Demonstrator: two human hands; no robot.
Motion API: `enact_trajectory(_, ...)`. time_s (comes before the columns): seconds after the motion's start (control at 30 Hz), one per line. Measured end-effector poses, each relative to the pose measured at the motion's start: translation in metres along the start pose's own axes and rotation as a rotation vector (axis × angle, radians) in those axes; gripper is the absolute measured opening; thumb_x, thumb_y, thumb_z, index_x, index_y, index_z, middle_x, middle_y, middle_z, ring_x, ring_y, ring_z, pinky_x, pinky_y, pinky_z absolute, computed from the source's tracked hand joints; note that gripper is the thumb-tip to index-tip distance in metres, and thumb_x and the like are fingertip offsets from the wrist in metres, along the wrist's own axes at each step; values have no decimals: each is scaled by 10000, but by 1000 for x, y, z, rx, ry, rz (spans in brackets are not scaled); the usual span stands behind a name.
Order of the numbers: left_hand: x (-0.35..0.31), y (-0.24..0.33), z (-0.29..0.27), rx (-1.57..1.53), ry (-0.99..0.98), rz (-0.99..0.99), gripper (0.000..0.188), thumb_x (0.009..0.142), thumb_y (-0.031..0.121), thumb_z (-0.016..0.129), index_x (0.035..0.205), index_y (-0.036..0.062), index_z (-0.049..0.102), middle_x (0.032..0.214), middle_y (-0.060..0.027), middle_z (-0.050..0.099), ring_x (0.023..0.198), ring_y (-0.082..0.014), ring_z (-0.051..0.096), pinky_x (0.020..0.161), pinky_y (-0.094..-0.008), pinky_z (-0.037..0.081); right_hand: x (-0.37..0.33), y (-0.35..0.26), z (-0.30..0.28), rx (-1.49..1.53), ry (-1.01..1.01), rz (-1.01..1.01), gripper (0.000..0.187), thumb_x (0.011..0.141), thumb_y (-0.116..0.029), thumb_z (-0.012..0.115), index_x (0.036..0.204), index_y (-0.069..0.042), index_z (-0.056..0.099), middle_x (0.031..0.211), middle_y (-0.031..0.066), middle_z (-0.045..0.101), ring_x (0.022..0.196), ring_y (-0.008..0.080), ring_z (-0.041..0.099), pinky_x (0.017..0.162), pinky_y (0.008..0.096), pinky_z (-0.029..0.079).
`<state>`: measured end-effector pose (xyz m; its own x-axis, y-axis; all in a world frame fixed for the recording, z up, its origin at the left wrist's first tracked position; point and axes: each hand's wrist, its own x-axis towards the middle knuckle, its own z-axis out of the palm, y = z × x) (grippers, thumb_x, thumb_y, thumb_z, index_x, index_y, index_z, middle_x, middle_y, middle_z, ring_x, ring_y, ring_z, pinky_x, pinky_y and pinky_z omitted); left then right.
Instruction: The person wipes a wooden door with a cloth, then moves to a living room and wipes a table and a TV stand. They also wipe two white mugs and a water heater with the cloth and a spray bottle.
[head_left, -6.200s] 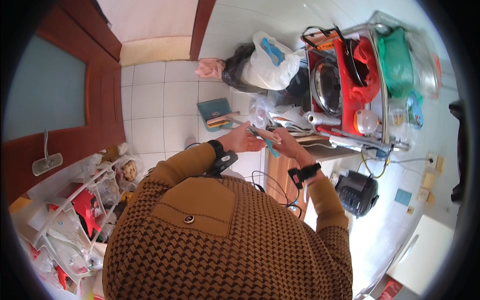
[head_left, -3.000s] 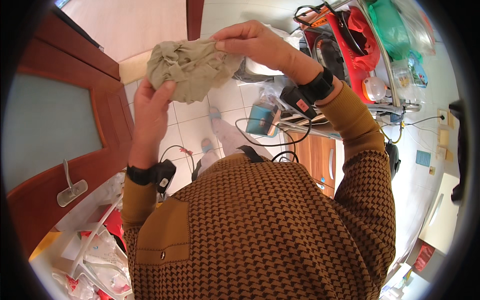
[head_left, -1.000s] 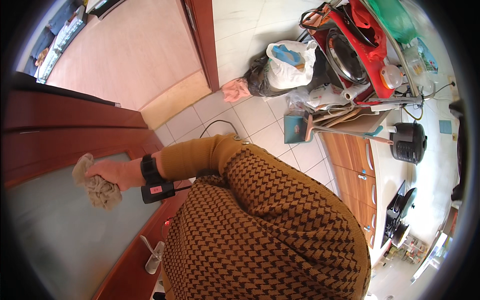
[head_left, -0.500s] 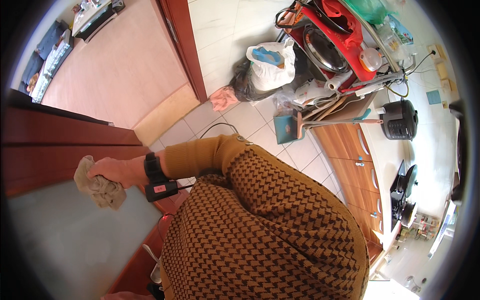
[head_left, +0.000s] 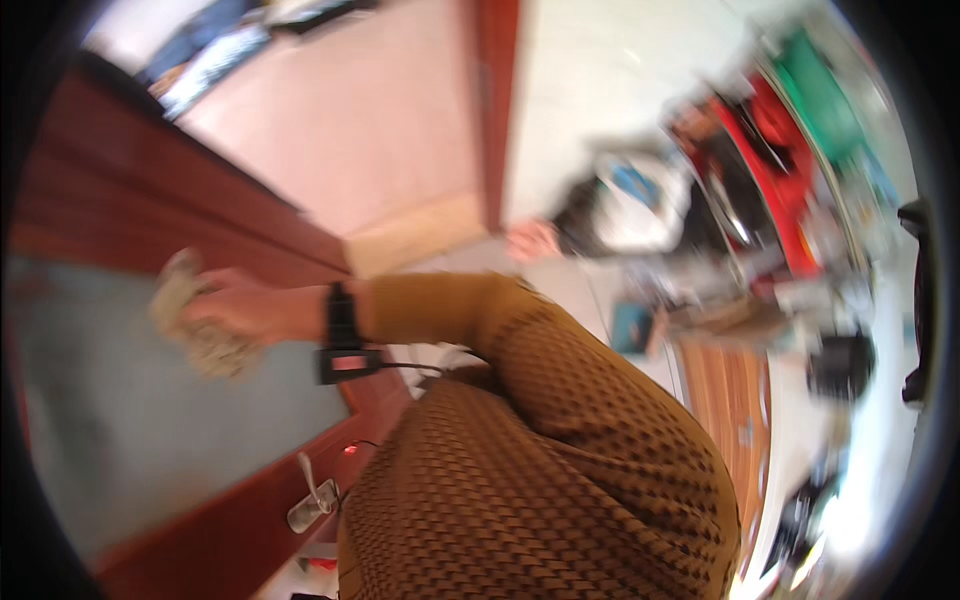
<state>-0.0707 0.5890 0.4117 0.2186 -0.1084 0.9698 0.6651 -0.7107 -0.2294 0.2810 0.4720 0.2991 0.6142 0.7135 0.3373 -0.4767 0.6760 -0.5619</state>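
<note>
My right hand [head_left: 235, 303] is closed round a crumpled beige cloth [head_left: 215, 350], with the arm bent across to the left. Behind the cloth are the frosted glass panel [head_left: 180, 430] and red-brown wood of a door [head_left: 190, 225]. Blur hides whether the cloth touches the glass. A black band with a small box [head_left: 345, 365] and cable sits on my right wrist. Below the hand, the door's metal handle [head_left: 312, 505] shows on the lower rail. My left hand is out of the picture.
Beyond the doorway lies a pale pinkish floor [head_left: 370, 110]. A white bag [head_left: 645, 205] and a pink cloth [head_left: 532, 241] lie on the kitchen floor. At right are a loaded rack [head_left: 750, 170], a teal dustpan [head_left: 630, 327], wooden cabinets [head_left: 725, 400] and a black cooker [head_left: 840, 367].
The whole view has swung, shifting the room rightward and blurring it. My right hand keeps the cloth and now appears slightly higher against the door. The door handle shows more fully.
</note>
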Motion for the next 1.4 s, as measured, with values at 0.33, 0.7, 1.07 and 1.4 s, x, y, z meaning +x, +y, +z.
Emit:
enact_trajectory(0.33,-76,-65,-34,-495,-30,-796,717,1052,355,547,1607,49,211,1482,-180,451,1299,-293,497,1129,-427,387,46,-31,10,-255,-24,10,347,1015,-158,582,1328,-9,564,1177,66,648,1001,139,645,854,306,552)
enact_trajectory(0.7,-91,-22,18,-554,-72,-883,664,1061,470,471,1473,-50,432,1417,-193,540,1269,-313,524,1096,-417,377,177,-86,117,-891,-106,-912,394,982,-114,603,1328,39,496,1266,184,520,1169,283,531,1007,398,432)
enact_trajectory(1.07,-119,-25,22,-439,-33,-977,614,1064,401,478,1453,-72,449,1396,-225,561,1236,-340,551,1080,-409,392,277,-29,86,-1616,-113,-957,609,985,-274,575,1500,-10,386,1572,331,252,1468,497,238,1203,583,214)
enact_trajectory(1.4,-96,-9,16,-567,-27,-1143,609,1015,409,582,1411,-43,484,1438,-277,495,1315,-419,505,1126,-544,389,290,-31,74,-1541,-167,-986,562,1006,-175,520,1536,-53,377,1592,267,296,1482,474,256,1230,545,181)
